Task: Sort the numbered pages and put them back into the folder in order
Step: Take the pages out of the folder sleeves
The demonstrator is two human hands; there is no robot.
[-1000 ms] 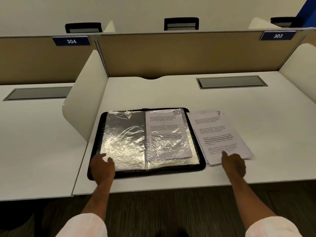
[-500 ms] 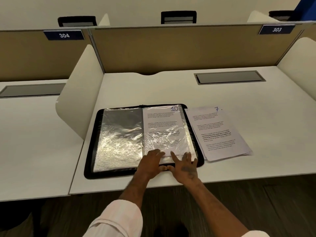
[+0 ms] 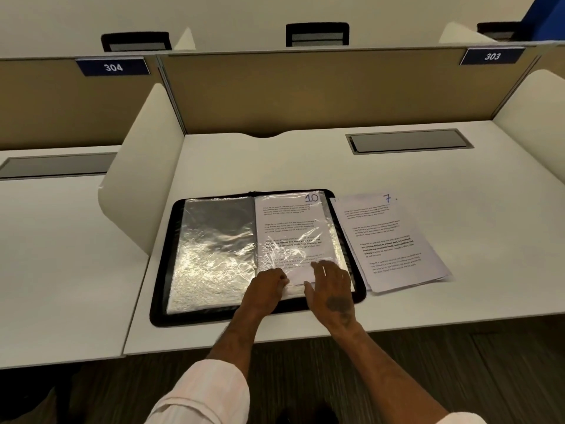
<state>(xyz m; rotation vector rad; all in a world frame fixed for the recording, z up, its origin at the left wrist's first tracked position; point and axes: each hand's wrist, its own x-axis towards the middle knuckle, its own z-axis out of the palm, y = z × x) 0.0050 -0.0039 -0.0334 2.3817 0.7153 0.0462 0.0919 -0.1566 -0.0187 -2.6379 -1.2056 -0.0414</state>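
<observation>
A black zip folder (image 3: 360, 296) lies open on the white desk (image 3: 305, 160). Its left plastic sleeve (image 3: 214, 255) is shiny and holds no page. The right sleeve holds a printed page marked 10 (image 3: 290, 221). To the right of the folder lies a stack of loose pages (image 3: 394, 240) with a page marked 7 on top. My left hand (image 3: 269, 284) has its fingers curled at the lower edge of the right sleeve and seems to pinch it. My right hand (image 3: 331, 284) rests flat on the lower right of page 10, fingers straight.
Curved white dividers (image 3: 143, 166) stand on both sides of the desk, and a tan partition (image 3: 321, 90) closes the back. A grey cable hatch (image 3: 409, 142) is set into the desk at back right. A neighbouring desk (image 3: 61, 255) lies to the left.
Both hands came inward to the lower edge of page 10, the left from the folder's front left corner, the right from the loose stack. My left fingers have since curled.
</observation>
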